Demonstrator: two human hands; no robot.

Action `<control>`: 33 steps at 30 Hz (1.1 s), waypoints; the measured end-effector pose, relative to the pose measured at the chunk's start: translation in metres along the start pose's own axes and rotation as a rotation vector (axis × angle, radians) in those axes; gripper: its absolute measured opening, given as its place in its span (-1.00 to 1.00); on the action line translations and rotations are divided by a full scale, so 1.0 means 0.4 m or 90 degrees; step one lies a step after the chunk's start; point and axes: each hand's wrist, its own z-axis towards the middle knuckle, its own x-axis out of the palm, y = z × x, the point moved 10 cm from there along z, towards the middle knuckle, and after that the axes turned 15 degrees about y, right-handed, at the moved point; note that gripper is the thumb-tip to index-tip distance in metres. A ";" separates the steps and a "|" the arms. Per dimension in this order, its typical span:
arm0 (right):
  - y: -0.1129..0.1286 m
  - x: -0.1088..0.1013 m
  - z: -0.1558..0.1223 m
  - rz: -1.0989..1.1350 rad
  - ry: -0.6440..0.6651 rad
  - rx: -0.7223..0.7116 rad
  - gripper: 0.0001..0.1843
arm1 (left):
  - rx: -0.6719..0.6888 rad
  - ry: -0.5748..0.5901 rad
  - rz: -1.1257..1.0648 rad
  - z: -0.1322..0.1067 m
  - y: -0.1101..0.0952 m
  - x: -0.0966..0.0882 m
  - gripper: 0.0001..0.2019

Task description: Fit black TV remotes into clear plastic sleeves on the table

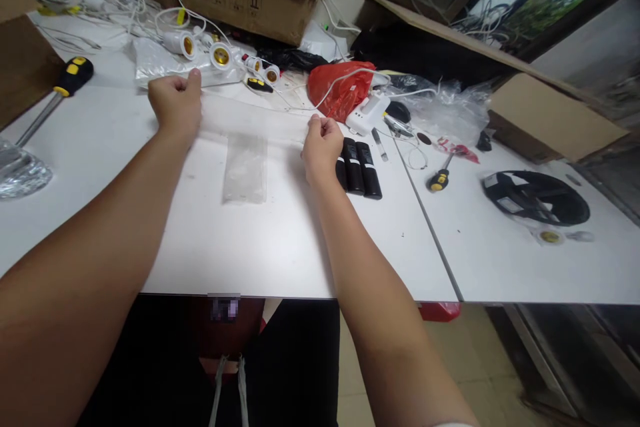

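Here, on the white table (280,247):
- The left hand (176,105) has its fingers curled shut, pinching the far left edge of a clear plastic sheet (250,121).
- The right hand (321,147) pinches the sheet's right edge, fingertips together.
- A small clear plastic bag (245,167) lies flat between the hands, nearer than the fingertips; its contents cannot be made out.
- Three black batteries (359,167) lie just right of the right fingers.
- White lamp sockets (200,48) rest on a plastic bag beyond the left fingers.

Head-worn view, looking forward and down, close over white table (280,247)
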 end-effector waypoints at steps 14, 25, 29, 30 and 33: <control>-0.026 0.097 -0.027 0.039 0.096 0.076 -0.72 | 0.523 0.413 0.220 -0.266 -0.314 0.152 -0.46; -0.013 0.144 -0.046 0.308 0.209 0.169 -0.66 | 0.437 0.514 0.285 -0.271 -0.263 0.215 -0.36; -0.014 0.159 -0.048 0.353 0.249 0.175 -0.83 | 0.468 0.498 0.291 -0.272 -0.278 0.209 -0.45; -0.014 0.160 -0.049 0.350 0.253 0.172 -0.85 | 0.472 0.493 0.293 -0.273 -0.280 0.208 -0.46; -0.009 0.162 -0.050 0.333 0.259 0.147 -0.85 | 0.471 0.476 0.287 -0.269 -0.278 0.204 -0.49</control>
